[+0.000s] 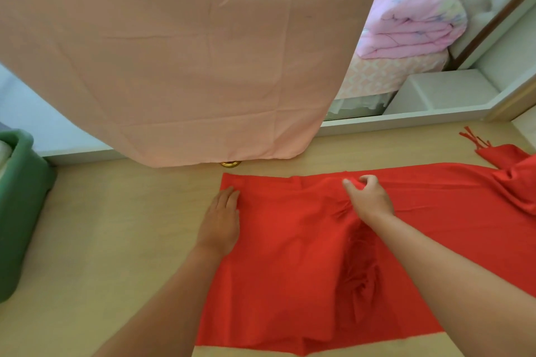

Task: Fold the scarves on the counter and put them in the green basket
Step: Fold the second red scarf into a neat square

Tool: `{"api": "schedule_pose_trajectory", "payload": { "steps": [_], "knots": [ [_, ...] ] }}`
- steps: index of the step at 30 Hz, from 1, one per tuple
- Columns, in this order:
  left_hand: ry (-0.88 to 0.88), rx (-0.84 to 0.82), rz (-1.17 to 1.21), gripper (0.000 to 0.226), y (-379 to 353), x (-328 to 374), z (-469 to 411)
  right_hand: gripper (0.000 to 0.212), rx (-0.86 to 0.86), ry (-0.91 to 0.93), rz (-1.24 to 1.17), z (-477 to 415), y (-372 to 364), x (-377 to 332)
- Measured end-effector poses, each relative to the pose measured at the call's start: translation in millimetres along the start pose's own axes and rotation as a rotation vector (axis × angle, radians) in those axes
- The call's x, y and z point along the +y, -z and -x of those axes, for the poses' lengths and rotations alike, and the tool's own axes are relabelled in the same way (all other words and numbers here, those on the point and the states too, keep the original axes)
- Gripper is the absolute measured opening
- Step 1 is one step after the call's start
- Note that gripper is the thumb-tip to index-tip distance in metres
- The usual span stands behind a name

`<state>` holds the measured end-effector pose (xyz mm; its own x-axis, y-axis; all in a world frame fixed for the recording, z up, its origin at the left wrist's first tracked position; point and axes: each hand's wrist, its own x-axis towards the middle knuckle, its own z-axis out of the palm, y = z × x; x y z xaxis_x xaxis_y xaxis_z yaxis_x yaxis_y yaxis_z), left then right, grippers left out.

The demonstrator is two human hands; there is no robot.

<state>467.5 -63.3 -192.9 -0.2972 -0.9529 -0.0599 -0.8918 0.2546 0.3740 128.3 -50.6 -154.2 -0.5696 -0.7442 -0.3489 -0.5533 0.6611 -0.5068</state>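
My left hand point(220, 220) lies flat, fingers straight and together, on the red scarf point(290, 269) spread on the bench point(116, 226); my right hand point(368, 197) pinches a fold near its far edge.

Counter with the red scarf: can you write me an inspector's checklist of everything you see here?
Surface: pale wooden counter, with the scarf covering its right part.
Job's things: red scarf spread flat, bunched at its right end, tassels showing; green basket at the left edge, something pale inside.
Clutter: small gold round thing under the hanging cloth's hem.
Hands: left hand lies flat on the scarf's left edge; right hand pinches a fold near the scarf's far edge.
Cables: nothing seen.
Surroundings: peach cloth hanging in front; folded pink quilt on a bed beyond.
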Motion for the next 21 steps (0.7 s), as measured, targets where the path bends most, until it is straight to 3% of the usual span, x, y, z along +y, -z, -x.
{"api": "schedule_pose_trajectory", "payload": {
  "steps": [3, 6, 9, 12, 15, 19, 21],
  "knots": [
    [-0.05, -0.174, -0.222, 0.068, -1.1, 0.4, -1.2, 0.037, 0.002, 0.099, 0.112, -3.7, -9.0, 6.5],
    [0.101, -0.167, -0.301, 0.064, -3.2, -5.9, 0.5, 0.022, 0.117, 0.107, 0.001, -10.9, -10.5, 2.2],
    [0.2, -0.003, -0.334, 0.049, 2.6, -11.4, 0.6, 0.024, 0.154, 0.125, -0.063, -17.7, -12.0, -9.1],
    [0.255, 0.054, -0.31, 0.045, 9.8, -10.8, -9.8, 0.028, 0.133, 0.147, -0.071, -21.1, -21.1, -22.3],
    [0.193, 0.037, -0.186, 0.064, 3.1, -16.4, -20.8, 0.032, 0.135, 0.087, -0.115, -22.5, -29.7, -34.4],
    [0.149, -0.024, -0.23, 0.074, -7.5, -32.1, -21.1, 0.06, 0.052, 0.105, -0.014, -18.7, -36.6, -37.1],
    [0.195, -0.015, -0.264, 0.076, -6.6, -37.4, -19.6, 0.046, 0.07, 0.161, 0.075, -22.6, -40.9, -30.7]
  ]
}}
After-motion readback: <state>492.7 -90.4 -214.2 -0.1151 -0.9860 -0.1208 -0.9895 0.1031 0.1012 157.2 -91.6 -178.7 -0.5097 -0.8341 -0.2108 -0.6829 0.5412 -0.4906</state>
